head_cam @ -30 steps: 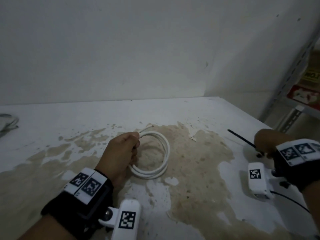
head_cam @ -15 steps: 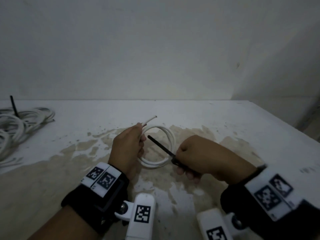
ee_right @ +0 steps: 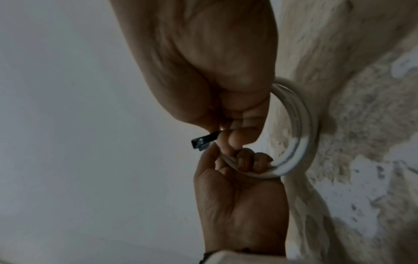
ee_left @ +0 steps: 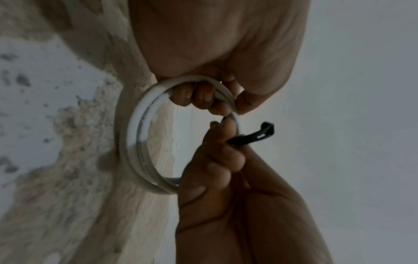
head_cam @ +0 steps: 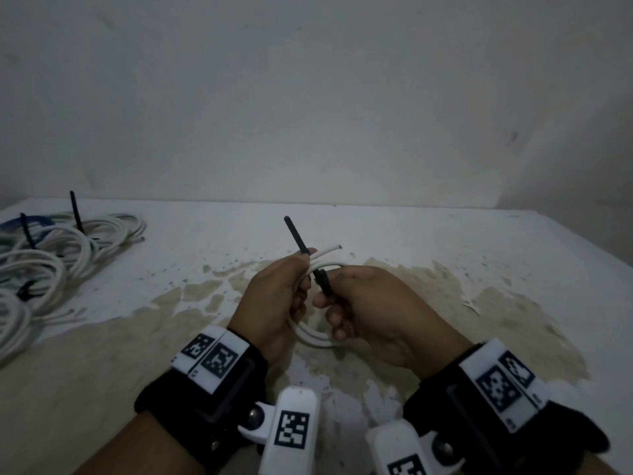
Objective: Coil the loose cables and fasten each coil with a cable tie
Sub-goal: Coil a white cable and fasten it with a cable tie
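A small white cable coil is held upright just above the stained table between both hands. My left hand grips the coil's top left, fingers curled through the loop, and the cable's cut end pokes out past them. My right hand pinches a black cable tie against the coil. The tie's tail points up and away beside my left fingertips. Its square head sticks out free, also seen in the right wrist view.
Several coiled white cables fastened with black ties lie heaped at the far left, with a blue cable behind them. The white table meets a plain wall at the back and ends at its right edge.
My right hand came in from the right with the tie and set it against the coil. The tie now stands steeper, its tail beside my left fingers. The coil has risen.
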`<act>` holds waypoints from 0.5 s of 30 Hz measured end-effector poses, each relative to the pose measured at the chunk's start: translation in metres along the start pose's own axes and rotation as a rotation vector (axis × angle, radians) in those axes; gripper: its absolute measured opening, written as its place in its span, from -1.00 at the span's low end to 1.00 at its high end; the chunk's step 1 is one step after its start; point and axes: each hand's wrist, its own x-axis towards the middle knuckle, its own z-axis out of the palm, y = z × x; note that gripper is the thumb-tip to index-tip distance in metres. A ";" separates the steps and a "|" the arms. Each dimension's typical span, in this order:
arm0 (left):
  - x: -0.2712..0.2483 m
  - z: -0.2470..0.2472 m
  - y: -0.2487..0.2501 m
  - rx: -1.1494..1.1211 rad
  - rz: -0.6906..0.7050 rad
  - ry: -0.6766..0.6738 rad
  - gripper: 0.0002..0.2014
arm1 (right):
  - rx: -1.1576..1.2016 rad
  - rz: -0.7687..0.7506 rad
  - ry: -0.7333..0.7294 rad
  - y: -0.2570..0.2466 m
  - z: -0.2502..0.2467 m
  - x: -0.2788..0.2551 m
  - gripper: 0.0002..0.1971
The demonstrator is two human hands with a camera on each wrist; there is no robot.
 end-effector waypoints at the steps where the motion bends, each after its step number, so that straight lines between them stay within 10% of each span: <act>1: 0.001 -0.001 -0.001 -0.018 0.004 -0.011 -0.84 | 0.023 -0.023 -0.027 0.000 0.000 -0.002 -0.70; 10: -0.011 0.009 0.010 0.190 0.112 0.101 -0.84 | -0.700 -0.575 0.188 0.013 -0.005 -0.007 -0.80; 15: -0.013 0.007 0.016 0.294 0.109 0.055 -0.90 | -0.730 -0.738 0.248 0.017 -0.012 -0.004 -0.89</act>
